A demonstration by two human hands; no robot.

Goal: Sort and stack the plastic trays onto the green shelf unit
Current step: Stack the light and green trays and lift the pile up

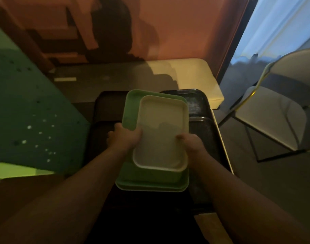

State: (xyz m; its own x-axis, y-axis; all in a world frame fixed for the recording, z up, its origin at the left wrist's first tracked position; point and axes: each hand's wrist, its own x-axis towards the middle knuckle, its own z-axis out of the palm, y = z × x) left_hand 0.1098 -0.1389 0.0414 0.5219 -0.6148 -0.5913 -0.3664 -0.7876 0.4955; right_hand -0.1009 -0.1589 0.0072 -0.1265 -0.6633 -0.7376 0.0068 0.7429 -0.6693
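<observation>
1. The fingers (115, 128) of the left hand (123, 138) curled around the left edge of a pale cream rectangular plastic tray (161, 132), thumb lying on its rim; they were clenched on it, probably so the small tray could not slide.
2. The right hand (191, 144) gripped the right edge of that cream tray, thumb on top; its other fingers were hidden beneath, so how far they reached under the stack could not be told.
3. The cream tray sat on top of a larger light-green rectangular plastic tray (131, 106), itself resting on at least one more green one. Gripping both sides seemed meant to lift the pile level as one bundle.
4. Beneath and around the cream tray lay dark, black rectangular plastic trays (196, 103), spread over a dim tabletop (91, 85).
5. Left of the cream tray rose the green perforated shelf unit (27, 111), well apart from the stack; nothing held had reached it yet.
6. Right of the cream tray stood a white folding chair (274, 110).
</observation>
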